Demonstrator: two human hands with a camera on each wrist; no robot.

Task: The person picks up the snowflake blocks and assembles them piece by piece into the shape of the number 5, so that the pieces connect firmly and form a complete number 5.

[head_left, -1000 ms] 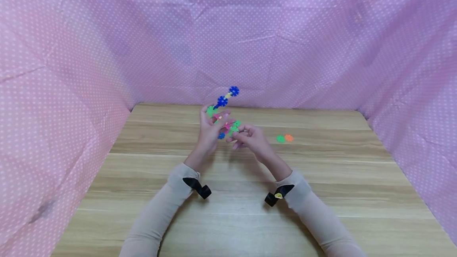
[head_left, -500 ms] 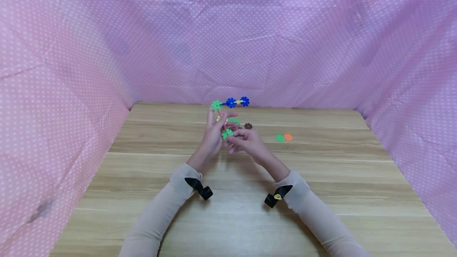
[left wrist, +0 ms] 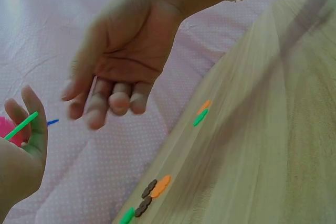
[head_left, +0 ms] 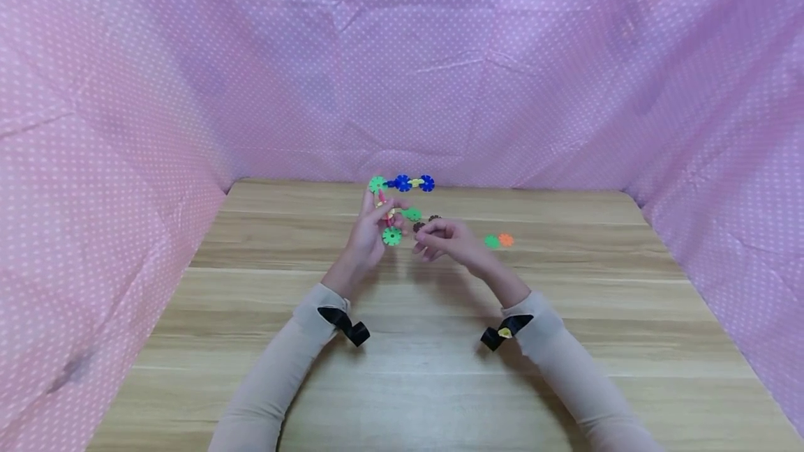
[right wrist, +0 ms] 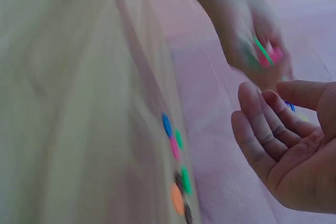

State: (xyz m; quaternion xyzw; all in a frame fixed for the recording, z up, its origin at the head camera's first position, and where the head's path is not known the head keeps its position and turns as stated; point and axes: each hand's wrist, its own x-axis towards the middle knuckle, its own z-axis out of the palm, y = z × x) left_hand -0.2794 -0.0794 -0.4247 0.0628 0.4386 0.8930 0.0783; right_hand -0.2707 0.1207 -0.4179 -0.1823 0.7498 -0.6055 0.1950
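My left hand (head_left: 366, 237) holds up a chain of interlocked snowflake discs above the table. At its far end are blue discs (head_left: 403, 183) with a yellow disc (head_left: 415, 183) between them, joined to a green disc (head_left: 377, 184). Pink and yellow discs lie among the fingers, partly hidden. Lowest on the chain is another green disc (head_left: 392, 236), seen edge-on as a green strip (left wrist: 22, 126) in the left wrist view. To its right, apart from the chain, my right hand (head_left: 455, 243) hovers with loosely bent fingers; its palm (right wrist: 299, 171) shows nothing held.
Loose discs lie on the wooden table (head_left: 427, 389): a green one (head_left: 412, 214) and brown ones (left wrist: 143, 206) near the hands, with an orange one (left wrist: 160, 186) beside them. Farther right, a green disc (head_left: 492, 241) touches an orange disc (head_left: 506, 239). Pink dotted cloth (head_left: 402, 75) surrounds the table.
The chain has turned so its blue end points right, level. My right hand has let go of the lower green disc and moved right, away from it.
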